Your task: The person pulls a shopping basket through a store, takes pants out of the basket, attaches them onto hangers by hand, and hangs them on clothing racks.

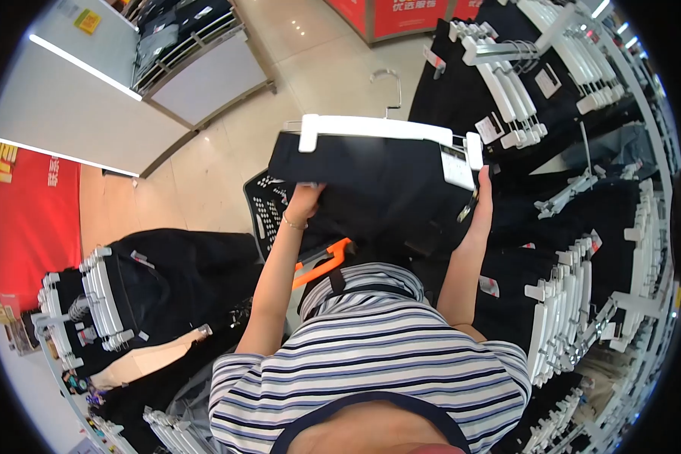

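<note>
Basket (262, 206) partly behind black garment (378, 170)

A garment (378, 178) hangs from a hanger (378, 127) at centre frame, between left hand (305, 204) and right hand (482, 208), a tag (455, 165) near its upper right corner. Behind its left side shows a basket (262, 208); a handle (318, 272) lies just below, beside the left forearm. Clothes (170, 280) hang at lower left and along the right. Upper left, a stand (212, 79) holds folded stock (178, 38)
</note>
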{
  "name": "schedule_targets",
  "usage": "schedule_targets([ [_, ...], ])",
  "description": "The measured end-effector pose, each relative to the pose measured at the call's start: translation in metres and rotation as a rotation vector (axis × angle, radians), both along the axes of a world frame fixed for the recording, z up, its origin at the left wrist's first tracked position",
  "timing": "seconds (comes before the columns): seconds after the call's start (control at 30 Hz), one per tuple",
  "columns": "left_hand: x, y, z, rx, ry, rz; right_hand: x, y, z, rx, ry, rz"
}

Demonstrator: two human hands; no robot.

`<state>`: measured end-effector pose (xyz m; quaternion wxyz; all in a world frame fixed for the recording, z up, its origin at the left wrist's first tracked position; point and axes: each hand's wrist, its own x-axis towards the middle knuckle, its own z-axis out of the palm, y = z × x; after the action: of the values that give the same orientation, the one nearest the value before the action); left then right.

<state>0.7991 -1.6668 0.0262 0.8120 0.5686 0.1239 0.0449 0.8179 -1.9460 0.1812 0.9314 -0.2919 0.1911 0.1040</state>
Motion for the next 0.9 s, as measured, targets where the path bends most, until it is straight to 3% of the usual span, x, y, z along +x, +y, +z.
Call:
schedule_targets([
  [0.07, -0.010, 0.014, 0.009, -0.137, 0.061, 0.099, 0.009, -0.006, -0.028, 0.075, -0.084, 0.098],
  [0.1, -0.016, 0.013, 0.040, -0.232, 0.049, 0.103, 0.011, -0.005, -0.043, 0.005, -0.197, 0.131],
  [0.13, -0.021, 0.015, 0.053, -0.251, 0.012, 0.160, 0.014, 0.004, -0.050, -0.144, -0.462, 0.246],
  [0.2, -0.030, 0.036, 0.056, -0.191, 0.006, 0.129, 0.012, 0.035, -0.035, -0.514, -0.534, 0.344],
  [0.3, -0.049, 0.066, 0.061, -0.158, -0.073, 0.257, 0.034, 0.054, -0.062, -0.618, -0.530, 0.520],
  [0.37, -0.066, 0.088, 0.076, -0.129, -0.185, 0.329, 0.043, 0.073, -0.065, -0.611, -0.501, 0.603],
  [0.47, -0.092, 0.112, 0.103, 0.137, -0.310, 0.552, 0.049, 0.112, -0.085, -0.546, -0.568, 0.624],
  [0.57, -0.108, 0.136, 0.117, 0.214, -0.316, 0.836, 0.043, 0.154, -0.089, -0.318, -0.561, 0.710],
  [0.67, -0.119, 0.159, 0.099, 0.332, -0.158, 0.949, 0.042, 0.178, -0.124, -0.230, -0.438, 0.802],
  [0.77, -0.122, 0.168, 0.057, 0.515, 0.018, 0.733, 0.030, 0.180, -0.155, -0.342, -0.413, 0.927],
  [0.8, -0.122, 0.168, 0.042, 0.598, 0.213, 0.638, 0.026, 0.176, -0.164, -0.383, -0.354, 0.945],
  [0.9, -0.120, 0.186, -0.072, 0.669, 0.207, 0.616, 0.007, 0.152, -0.177, -0.435, -0.174, 0.990],
])
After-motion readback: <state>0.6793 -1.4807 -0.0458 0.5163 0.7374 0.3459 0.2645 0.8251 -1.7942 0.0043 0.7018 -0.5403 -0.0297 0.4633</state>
